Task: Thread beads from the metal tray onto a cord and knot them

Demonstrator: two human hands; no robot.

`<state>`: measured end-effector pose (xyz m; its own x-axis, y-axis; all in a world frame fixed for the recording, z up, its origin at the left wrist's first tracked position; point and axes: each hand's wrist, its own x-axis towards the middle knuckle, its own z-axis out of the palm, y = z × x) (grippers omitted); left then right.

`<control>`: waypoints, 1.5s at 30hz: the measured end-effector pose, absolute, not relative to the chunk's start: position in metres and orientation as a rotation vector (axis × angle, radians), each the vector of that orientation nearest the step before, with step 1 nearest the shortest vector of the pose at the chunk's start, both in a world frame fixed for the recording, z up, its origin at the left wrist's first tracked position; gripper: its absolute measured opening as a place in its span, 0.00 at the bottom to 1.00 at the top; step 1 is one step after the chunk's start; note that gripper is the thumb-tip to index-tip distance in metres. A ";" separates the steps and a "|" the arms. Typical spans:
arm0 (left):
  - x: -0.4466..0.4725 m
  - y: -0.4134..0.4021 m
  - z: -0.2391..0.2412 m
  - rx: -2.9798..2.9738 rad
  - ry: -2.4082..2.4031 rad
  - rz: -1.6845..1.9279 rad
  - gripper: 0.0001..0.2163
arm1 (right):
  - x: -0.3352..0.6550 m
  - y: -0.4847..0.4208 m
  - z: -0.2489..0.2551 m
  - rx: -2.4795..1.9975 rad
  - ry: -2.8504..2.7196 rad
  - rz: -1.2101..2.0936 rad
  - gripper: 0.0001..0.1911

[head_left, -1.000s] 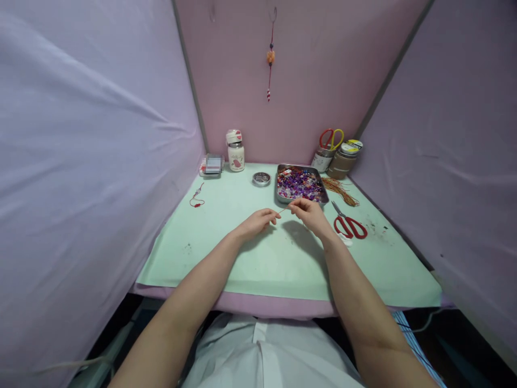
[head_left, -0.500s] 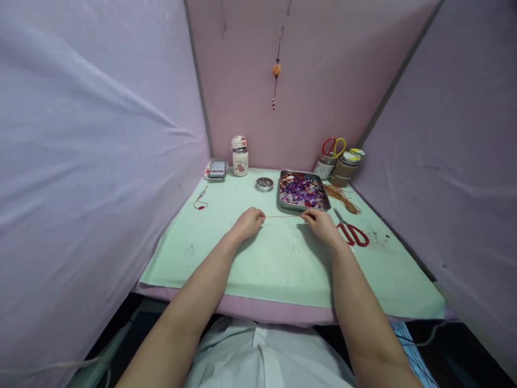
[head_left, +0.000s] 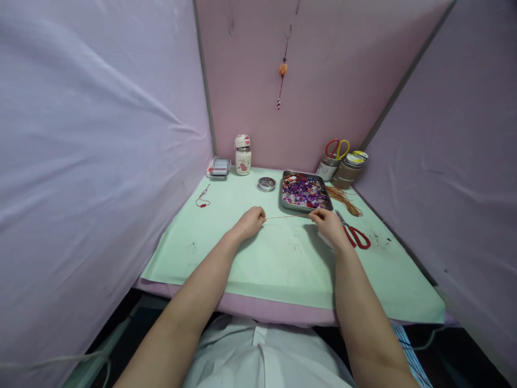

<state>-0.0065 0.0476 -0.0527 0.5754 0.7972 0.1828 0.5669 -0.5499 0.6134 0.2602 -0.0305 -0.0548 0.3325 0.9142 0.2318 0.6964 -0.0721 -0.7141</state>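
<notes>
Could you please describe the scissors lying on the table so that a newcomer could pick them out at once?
On the green mat, look just right of the metal bead tray, beside the right hand. The red-handled scissors lie flat there, unlike the red-and-yellow pair standing upright in a jar at the back.

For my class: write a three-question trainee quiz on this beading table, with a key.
1. True or false: the left hand and right hand hold a thin cord stretched between them.
2. Which lies nearest the right hand? A) red scissors B) white bottle C) small round tin
3. What fills the metal tray?

Key: 1 true; 2 A; 3 mixed beads, mostly purple.
</notes>
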 end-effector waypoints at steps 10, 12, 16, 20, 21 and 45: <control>-0.009 0.050 -0.057 2.344 1.122 0.534 0.05 | 0.269 -0.028 -0.064 -1.814 -1.325 0.371 0.14; -0.010 0.049 -0.058 2.345 1.133 0.538 0.06 | 0.270 -0.027 -0.064 -1.805 -1.355 0.391 0.13; -0.011 0.050 -0.060 2.346 1.153 0.513 0.06 | 0.271 -0.027 -0.062 -1.805 -1.355 0.388 0.13; -0.012 0.050 -0.060 2.355 1.155 0.484 0.07 | 0.271 -0.028 -0.061 -1.838 -1.267 0.360 0.15; -0.012 0.051 -0.060 2.359 1.152 0.480 0.07 | 0.270 -0.029 -0.061 -1.841 -1.253 0.351 0.15; -0.014 0.059 -0.056 2.386 1.113 0.378 0.04 | 0.273 -0.036 -0.058 -1.796 -1.274 0.359 0.14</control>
